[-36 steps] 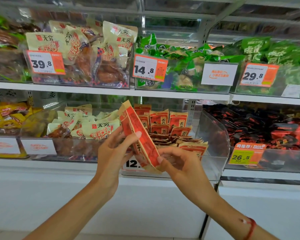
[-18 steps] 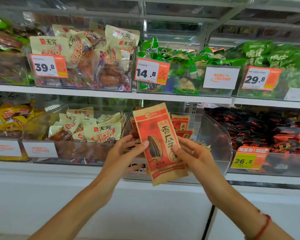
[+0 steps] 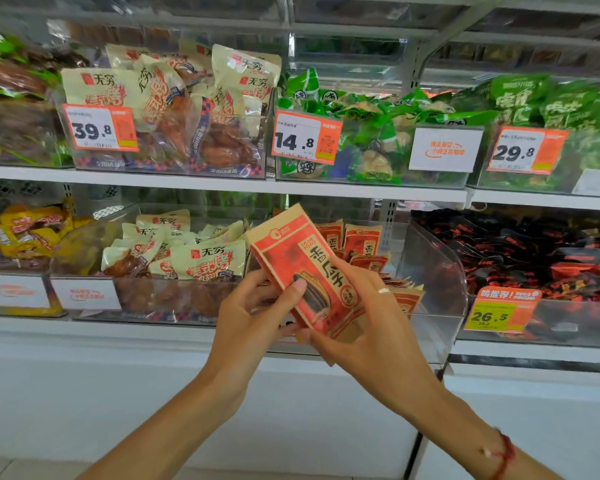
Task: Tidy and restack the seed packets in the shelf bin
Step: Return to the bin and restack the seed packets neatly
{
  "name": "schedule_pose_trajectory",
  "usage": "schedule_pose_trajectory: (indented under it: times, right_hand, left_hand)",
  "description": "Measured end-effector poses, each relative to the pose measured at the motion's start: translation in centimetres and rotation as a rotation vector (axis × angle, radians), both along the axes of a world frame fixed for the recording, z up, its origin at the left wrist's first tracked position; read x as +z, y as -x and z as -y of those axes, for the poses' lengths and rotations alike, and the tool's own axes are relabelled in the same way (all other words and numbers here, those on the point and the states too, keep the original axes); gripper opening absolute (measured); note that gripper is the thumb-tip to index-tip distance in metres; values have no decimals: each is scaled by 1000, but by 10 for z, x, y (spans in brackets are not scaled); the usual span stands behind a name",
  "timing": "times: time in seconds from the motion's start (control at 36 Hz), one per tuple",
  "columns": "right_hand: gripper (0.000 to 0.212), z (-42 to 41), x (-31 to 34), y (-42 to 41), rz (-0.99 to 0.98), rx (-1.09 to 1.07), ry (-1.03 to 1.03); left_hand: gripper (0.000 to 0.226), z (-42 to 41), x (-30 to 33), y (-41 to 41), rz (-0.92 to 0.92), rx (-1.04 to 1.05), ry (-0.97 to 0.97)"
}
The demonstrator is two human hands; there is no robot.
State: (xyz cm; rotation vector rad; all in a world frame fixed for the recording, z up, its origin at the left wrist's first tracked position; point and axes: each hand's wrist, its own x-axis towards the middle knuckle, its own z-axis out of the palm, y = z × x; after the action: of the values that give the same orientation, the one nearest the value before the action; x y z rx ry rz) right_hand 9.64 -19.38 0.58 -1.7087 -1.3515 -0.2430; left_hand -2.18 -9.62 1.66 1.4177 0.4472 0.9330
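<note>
- Red-and-kraft paper is what my fingers are on: a seed packet (image 3: 303,271), held at the centre of the frame, printed face towards me, its top corner leaning to the upper left.
- My left hand (image 3: 253,315) curls round the packet's left edge, thumb (image 3: 291,289) lying across the printed face, the other fingers tucked behind where I cannot see them.
- My right hand (image 3: 371,327) wraps the packet's lower right part, fingers (image 3: 368,282) bent over the right edge, palm under the bottom corner.
- I cannot tell whether more packets lie stacked behind the front one.
- Both wrists meet just below the centre; my left forearm (image 3: 160,427) runs down to the lower left of the frame, my right forearm (image 3: 465,417) to the lower right, with a red string bracelet (image 3: 503,455) at the wrist.
- Directly behind the hands, in the middle of the lower shelf, a clear plastic bin (image 3: 433,271) holds more seed packets (image 3: 361,240), some upright at the back, others lying loose on the right.
- Left of it sits a bin of cream snack bags (image 3: 208,261); right of it, dark red-and-black packs (image 3: 551,258) with a 26.5 price tag (image 3: 496,313).
- Along the upper shelf are tags reading 39.8 (image 3: 99,128), 14.8 (image 3: 305,138) and 29.8 (image 3: 525,150).
</note>
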Motion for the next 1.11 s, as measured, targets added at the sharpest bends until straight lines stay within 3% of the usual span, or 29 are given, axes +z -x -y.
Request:
schedule_pose_trajectory:
  times: [0.17,0.28,0.39,0.53,0.64,1.11]
  right_hand:
    - [60,3,10,1,-562,258,67]
    - [57,6,10,0,-762,366,157]
    - [54,10,11,2,-748,419,222]
    - [44,10,19,4,-626,320,54]
    - [36,12,22,3,-622,308,-55]
    - [24,11,21,6,-575,374,-121]
  left_hand:
    - [51,-15,12,9,-104,-129,-66]
    - [65,-27,8,12,-207,-300,-12]
    - [78,-30,6,15,-226,-361,-20]
    - [60,-28,5,13,-289,-278,-67]
    - [53,-19,2,10,-361,-344,-111]
    - [44,-8,4,-1,-237,-252,-42]
